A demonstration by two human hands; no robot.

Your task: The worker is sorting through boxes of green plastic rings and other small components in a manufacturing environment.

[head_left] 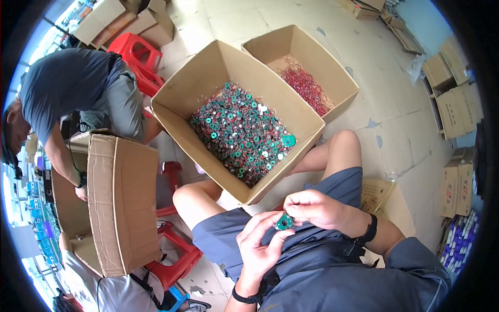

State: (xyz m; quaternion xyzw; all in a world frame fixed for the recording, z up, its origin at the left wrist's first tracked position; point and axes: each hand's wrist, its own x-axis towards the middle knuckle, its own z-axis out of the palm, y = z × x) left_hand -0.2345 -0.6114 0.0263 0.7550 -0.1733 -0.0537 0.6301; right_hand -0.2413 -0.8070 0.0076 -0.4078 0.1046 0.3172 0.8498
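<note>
Low over my lap, my left hand (259,245) is holding the small green ring-shaped part (279,225), and those fingers are closing narrowly around its edge, the round hole facing up at me! Just beside it, at its upper right, my right hand (319,210) is bending inward, its fingers bunching close together (whether they are gripping anything, I'm honestly not able to tell from here). A black band (245,298) is circling my left wrist, a black watch (371,229) my right.

Now out past my bare knees: a big open cardboard box (260,83) is standing there, and a great heap of green, white and reddish pieces (239,132) is covering its bottom. Right behind it, a smaller carton (270,48) is holding a tangle of red wires (306,88).

Over on my left, a co-worker in a dark blue shirt (70,78) is leaning over and reaching into another tall carton (125,203)! A red stool (136,54) is standing just behind that person, and someone in a white top (122,291) is sitting lower down, near a second red stool (179,257).
</note>
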